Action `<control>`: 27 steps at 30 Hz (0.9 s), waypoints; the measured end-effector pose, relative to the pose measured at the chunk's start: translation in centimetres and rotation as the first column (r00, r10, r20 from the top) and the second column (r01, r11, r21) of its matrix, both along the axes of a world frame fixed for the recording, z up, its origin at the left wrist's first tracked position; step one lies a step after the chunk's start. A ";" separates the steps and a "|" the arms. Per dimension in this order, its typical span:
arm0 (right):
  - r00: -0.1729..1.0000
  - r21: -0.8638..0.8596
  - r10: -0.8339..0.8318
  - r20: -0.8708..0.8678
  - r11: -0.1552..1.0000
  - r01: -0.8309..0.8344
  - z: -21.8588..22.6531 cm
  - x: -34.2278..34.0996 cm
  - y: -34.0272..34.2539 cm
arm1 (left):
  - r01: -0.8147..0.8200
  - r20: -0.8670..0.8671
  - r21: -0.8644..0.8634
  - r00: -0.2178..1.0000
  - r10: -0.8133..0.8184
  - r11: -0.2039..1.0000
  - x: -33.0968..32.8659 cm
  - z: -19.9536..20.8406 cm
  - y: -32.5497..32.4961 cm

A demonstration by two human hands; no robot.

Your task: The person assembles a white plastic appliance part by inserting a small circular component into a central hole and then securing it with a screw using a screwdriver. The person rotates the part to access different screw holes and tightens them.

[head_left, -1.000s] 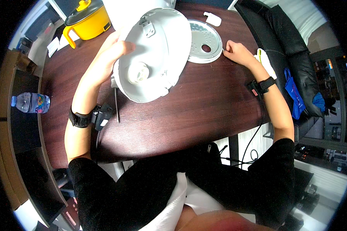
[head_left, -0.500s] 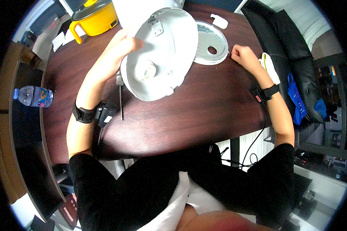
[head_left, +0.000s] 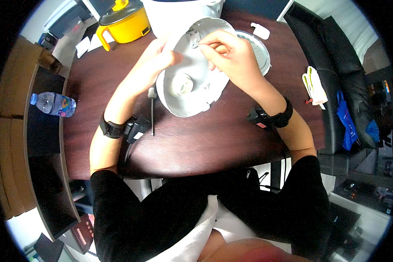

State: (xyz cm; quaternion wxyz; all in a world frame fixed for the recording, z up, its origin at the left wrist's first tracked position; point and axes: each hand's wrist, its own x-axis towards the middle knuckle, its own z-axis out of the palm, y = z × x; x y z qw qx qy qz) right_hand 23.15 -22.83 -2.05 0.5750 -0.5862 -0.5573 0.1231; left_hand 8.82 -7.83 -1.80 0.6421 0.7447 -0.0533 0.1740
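Note:
My left hand (head_left: 149, 65) is closed on the left rim of a tilted white plastic appliance lid (head_left: 188, 65), thumb inside, its hollow side facing me. Inside it are a round white fitting (head_left: 181, 84) and a small bracket (head_left: 194, 38) near the upper edge. Over the lid's right side, my right hand (head_left: 233, 56) has thumb and forefinger pinched beside that bracket; whatever sits between the fingertips is too small to name. A screwdriver (head_left: 152, 109) lies just below my left hand. Behind my right hand, a round perforated metal plate (head_left: 263, 54) is partly hidden.
A large white appliance body (head_left: 174, 17) stands behind the lid. At the back left is a yellow pot (head_left: 124, 28); a water bottle (head_left: 54, 105) lies at the left edge. A small white part (head_left: 260, 30) and white gloves (head_left: 314, 87) lie to the right.
My right hand has come from the table's right side to the inside of the lid, fingers now at the bracket. My left hand keeps its grip on the lid. The view has shifted somewhat.

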 end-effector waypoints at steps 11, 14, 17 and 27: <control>0.999 -0.022 0.010 -0.052 1.000 -0.011 -0.5 -0.1 0.5 | -0.081 -0.050 0.061 0.995 0.084 0.995 -0.3 1.2 -1.0; 1.000 -0.002 -0.003 -0.005 1.000 0.003 -0.9 0.3 0.7 | -0.093 -0.056 0.036 0.994 0.095 0.995 -0.4 1.2 -1.2; 0.997 0.028 -0.039 0.067 0.999 0.037 -0.9 0.2 0.7 | -0.118 -0.087 0.023 0.989 0.120 0.993 -0.5 1.4 -1.6; 0.856 0.243 -0.255 0.449 0.957 0.158 -0.9 0.0 0.2 | -0.128 -0.106 0.002 0.986 0.127 0.992 -0.7 2.1 -2.7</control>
